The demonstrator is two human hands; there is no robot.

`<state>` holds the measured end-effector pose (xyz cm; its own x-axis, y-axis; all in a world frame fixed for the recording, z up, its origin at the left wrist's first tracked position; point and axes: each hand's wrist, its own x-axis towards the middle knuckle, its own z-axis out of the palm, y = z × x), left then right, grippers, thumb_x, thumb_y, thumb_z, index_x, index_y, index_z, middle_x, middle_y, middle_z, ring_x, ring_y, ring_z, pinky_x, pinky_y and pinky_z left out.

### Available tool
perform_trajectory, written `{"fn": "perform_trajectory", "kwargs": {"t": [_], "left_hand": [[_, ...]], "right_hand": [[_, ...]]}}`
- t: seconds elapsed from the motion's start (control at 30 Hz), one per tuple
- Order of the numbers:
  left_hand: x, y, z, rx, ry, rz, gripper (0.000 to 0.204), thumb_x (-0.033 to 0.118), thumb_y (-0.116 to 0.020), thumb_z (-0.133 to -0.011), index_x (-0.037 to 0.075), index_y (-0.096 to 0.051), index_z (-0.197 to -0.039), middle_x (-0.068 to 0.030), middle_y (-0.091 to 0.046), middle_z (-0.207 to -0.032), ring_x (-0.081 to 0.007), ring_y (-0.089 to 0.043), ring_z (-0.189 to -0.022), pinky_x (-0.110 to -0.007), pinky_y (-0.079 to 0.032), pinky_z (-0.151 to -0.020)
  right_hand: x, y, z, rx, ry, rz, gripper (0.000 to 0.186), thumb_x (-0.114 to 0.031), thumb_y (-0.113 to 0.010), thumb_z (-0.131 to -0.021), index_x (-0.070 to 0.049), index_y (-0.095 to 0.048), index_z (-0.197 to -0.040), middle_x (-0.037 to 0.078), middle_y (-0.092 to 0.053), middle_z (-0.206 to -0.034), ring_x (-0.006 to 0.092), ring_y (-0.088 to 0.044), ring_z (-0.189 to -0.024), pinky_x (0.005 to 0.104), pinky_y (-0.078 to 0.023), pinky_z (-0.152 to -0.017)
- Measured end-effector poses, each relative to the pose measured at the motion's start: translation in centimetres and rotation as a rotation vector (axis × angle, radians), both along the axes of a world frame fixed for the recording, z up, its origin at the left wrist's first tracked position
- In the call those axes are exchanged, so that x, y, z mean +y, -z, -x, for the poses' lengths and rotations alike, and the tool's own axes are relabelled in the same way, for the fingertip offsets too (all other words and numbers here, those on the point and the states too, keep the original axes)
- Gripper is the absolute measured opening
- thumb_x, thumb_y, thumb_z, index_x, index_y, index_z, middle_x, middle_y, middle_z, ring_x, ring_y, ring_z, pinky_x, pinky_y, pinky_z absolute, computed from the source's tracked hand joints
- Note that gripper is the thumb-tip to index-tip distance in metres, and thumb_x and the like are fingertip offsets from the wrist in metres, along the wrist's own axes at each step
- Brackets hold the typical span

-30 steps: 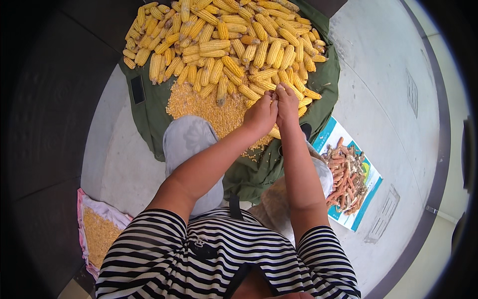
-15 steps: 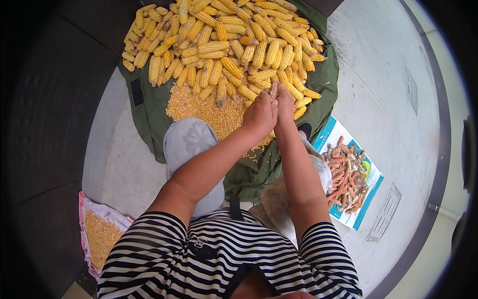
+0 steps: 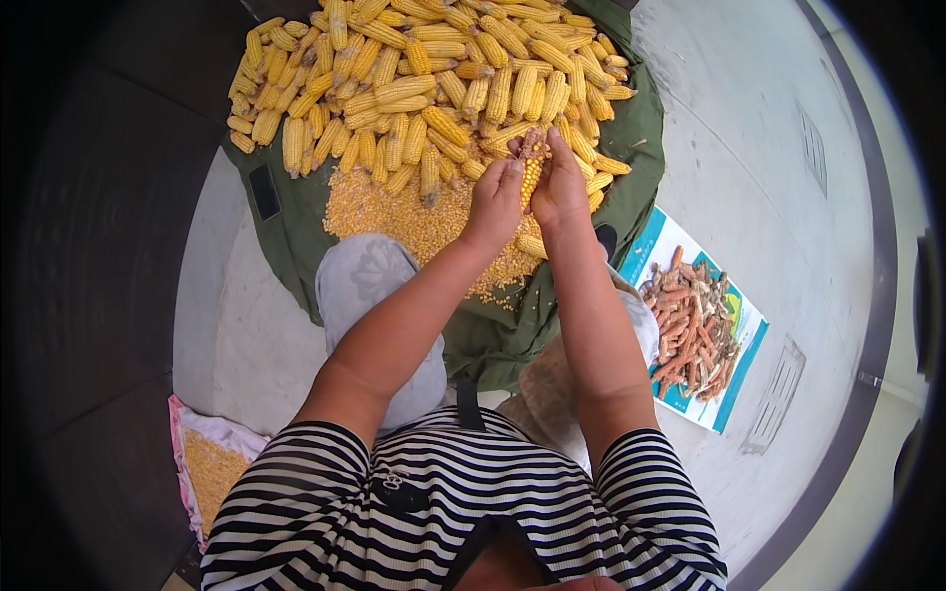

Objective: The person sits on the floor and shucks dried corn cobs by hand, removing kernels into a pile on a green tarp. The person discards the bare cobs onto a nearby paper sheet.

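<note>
Both hands grip one corn cob [image 3: 530, 175] (half stripped): left hand [image 3: 495, 202] beside it, right hand [image 3: 560, 187] opposite, cob upright between.

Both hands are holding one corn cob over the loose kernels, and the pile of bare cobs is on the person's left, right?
Not quite: the pile of bare reddish cobs lies on the person's right, as the head view shows. Both the left hand and right hand do hold one half-stripped yellow corn cob over the loose yellow kernels.
</note>
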<state>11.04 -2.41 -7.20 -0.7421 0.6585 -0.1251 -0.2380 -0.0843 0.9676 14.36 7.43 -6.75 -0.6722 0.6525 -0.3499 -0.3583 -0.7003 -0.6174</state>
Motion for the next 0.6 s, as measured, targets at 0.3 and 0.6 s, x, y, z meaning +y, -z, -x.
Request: {"fn": "perform_trajectory", "kwargs": {"t": [0.3,0.6], "left_hand": [[0.7,1.7,-0.8,0.227,-0.056,0.12,0.03,0.026,-0.048,-0.099,-0.003,-0.057,-0.098,-0.0113,-0.062,-0.078,-0.0191,-0.058,-0.068,-0.035,-0.047,-0.063],[0.3,-1.1,0.6,-0.478,0.054,-0.077,0.031,0.027,-0.034,-0.103,0.006,-0.056,-0.107,-0.0024,-0.056,-0.077,-0.0108,-0.047,-0.055,-0.025,-0.035,-0.044]], "right_hand": [[-1.4,0.8,-0.4,-0.116,0.101,-0.096,0.025,-0.017,-0.047,-0.1,0.005,-0.057,-0.107,0.014,-0.062,-0.09,0.0234,-0.065,-0.081,0.0327,-0.054,-0.07],[0.2,0.0,-1.3,0.056,-0.223,-0.063,0.022,-0.014,-0.045,-0.1,0.002,-0.054,-0.111,0.012,-0.064,-0.092,0.0183,-0.061,-0.069,0.0318,-0.053,-0.055]]}}
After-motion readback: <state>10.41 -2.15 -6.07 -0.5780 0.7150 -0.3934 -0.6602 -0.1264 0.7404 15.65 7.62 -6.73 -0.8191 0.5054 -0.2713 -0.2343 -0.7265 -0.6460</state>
